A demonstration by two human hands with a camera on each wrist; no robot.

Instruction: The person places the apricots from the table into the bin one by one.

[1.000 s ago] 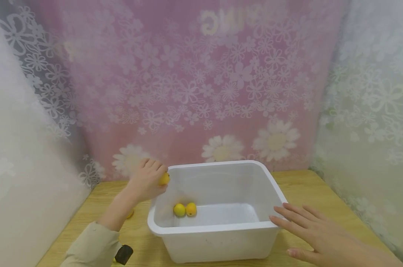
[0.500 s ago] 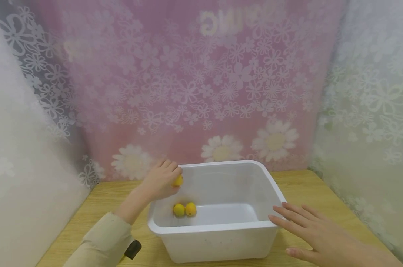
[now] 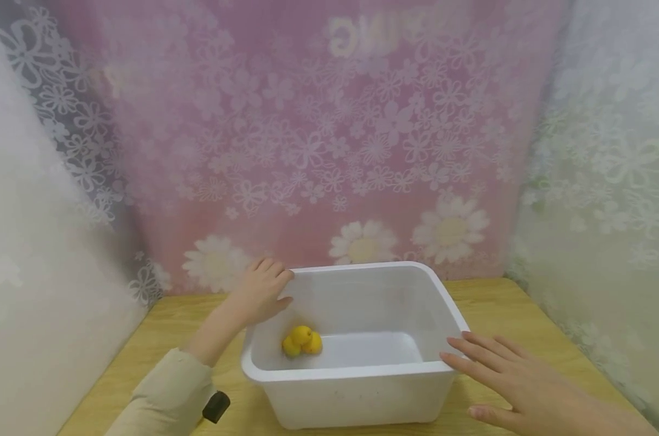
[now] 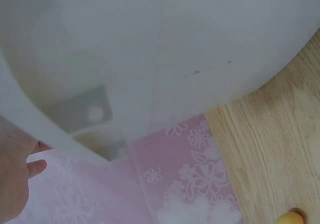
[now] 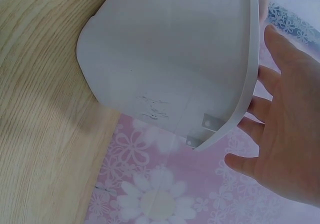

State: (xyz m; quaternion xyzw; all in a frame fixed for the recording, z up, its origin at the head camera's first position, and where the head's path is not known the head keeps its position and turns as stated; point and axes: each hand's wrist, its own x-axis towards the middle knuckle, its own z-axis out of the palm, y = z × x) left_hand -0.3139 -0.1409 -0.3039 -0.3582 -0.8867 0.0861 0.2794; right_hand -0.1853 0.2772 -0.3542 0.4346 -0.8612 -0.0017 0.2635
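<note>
Head view: our left hand (image 3: 260,293) and right hand (image 3: 517,378), unclenched, flank the tub (image 3: 357,399); jostling it could scatter the heaped yellow fruits (image 3: 301,335).

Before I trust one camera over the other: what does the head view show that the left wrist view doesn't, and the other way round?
Only the head view: three yellow fruits inside the white tub, the right hand at its rim, and the left sleeve.

Only the left wrist view: a grey tab under the rim, and plainly, another fruit on the table.

Both: the tub, part of the left hand, the table and the flowered backdrop.
</note>
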